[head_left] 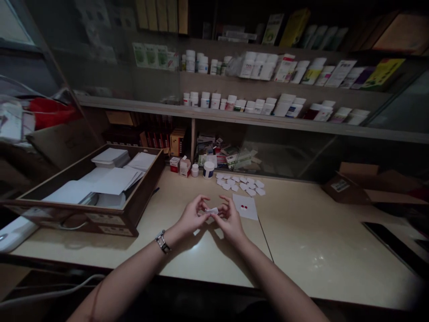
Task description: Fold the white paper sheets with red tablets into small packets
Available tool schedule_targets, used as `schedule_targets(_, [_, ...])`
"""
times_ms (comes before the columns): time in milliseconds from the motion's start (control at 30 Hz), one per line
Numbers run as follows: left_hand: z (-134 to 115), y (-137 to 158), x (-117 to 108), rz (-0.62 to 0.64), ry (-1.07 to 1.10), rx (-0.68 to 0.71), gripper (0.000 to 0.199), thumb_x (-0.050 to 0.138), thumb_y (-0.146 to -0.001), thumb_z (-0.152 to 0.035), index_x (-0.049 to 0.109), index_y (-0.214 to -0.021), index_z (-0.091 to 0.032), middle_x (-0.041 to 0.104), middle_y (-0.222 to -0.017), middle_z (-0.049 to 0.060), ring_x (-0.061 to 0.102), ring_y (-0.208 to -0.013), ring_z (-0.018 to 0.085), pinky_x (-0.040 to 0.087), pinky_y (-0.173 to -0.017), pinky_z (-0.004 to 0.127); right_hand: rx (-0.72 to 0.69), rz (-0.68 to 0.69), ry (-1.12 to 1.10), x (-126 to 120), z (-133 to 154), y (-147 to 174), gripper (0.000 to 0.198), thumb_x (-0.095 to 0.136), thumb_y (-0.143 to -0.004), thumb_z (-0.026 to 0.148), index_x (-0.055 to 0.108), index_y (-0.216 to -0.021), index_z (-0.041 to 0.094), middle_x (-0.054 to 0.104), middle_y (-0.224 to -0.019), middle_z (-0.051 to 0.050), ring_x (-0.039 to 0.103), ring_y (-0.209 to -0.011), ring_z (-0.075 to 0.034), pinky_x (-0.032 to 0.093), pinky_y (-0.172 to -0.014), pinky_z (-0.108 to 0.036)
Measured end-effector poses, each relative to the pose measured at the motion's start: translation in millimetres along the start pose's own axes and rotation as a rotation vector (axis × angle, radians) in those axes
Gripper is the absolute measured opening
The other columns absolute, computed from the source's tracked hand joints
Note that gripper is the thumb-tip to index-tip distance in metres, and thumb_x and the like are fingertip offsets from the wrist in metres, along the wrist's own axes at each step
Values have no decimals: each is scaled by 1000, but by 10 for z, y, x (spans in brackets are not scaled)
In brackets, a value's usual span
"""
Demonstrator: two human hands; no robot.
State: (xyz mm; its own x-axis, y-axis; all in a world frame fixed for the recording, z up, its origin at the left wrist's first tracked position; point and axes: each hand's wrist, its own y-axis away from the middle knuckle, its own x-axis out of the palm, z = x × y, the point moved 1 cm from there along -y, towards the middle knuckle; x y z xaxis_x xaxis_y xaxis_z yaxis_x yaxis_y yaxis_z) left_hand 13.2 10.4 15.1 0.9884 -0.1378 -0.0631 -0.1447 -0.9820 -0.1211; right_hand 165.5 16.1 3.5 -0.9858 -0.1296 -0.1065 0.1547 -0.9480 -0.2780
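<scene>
Between my fingertips, just above the table, is a small folded white paper packet (212, 210). My left hand (193, 213), with a watch on its wrist, pinches one end of it. My right hand (230, 220) grips the other end with thumb and fingers. Right beside my right hand lies a flat white paper sheet (250, 202) with a few small red and white pills (244, 207) on it. Behind it, several folded white paper packets (240, 182) are spread on the table.
At left stands a wooden drawer (130, 217) with stacks of white paper. Small boxes and a white jar (208, 170) line the back. A dark flat device (392, 243) and an open cardboard box (348, 185) lie at right. Shelves of medicine bottles (258, 107) rise behind.
</scene>
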Motion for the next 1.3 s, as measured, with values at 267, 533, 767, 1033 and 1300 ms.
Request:
schedule_targets(267, [60, -58, 27, -40, 165, -268, 42, 81, -58, -30, 55, -86, -11, 56, -61, -2, 58, -52, 11, 45, -48, 21, 140, -36, -210, -25, -109, -88, 56, 75, -63, 31, 47, -111, 20, 54, -58, 8, 56, -51, -12, 43, -49, -22])
schedule_targets(533, [117, -99, 16, -46, 260, -329, 41, 81, -58, -33, 52, -79, -13, 59, -53, -1, 58, -46, 11, 45, -45, 19, 246, -42, -303, -20, -216, -125, 60, 79, -55, 33, 50, -106, 18, 52, -53, 9, 51, -44, -10, 38, -44, -20])
schedule_targets(767, [119, -86, -8, 144, 61, -349, 42, 62, -74, -54, 50, -65, -15, 53, -43, -2, 48, -32, 9, 39, -34, 19, 268, -12, -318, -14, -220, -126, 60, 81, -53, 35, 52, -104, 17, 54, -53, 9, 51, -45, -10, 38, -44, -20])
schedule_targets(1033, [137, -38, 60, 68, -25, -178, 44, 52, -78, -58, 46, -62, -18, 45, -42, -6, 41, -32, 8, 32, -35, 19, 278, -24, -357, -15, -152, -125, 56, 83, -50, 33, 54, -97, 18, 50, -51, 10, 52, -45, -10, 41, -48, -21])
schedule_targets(1300, [95, -63, 68, -72, -193, 33, 36, 48, -83, -42, 46, -59, -16, 45, -55, -3, 41, -54, 10, 32, -52, 22, 359, 3, -307, 37, -125, -92, 46, 75, -58, 53, 58, -82, 16, 55, -52, 5, 49, -42, -9, 38, -41, -20])
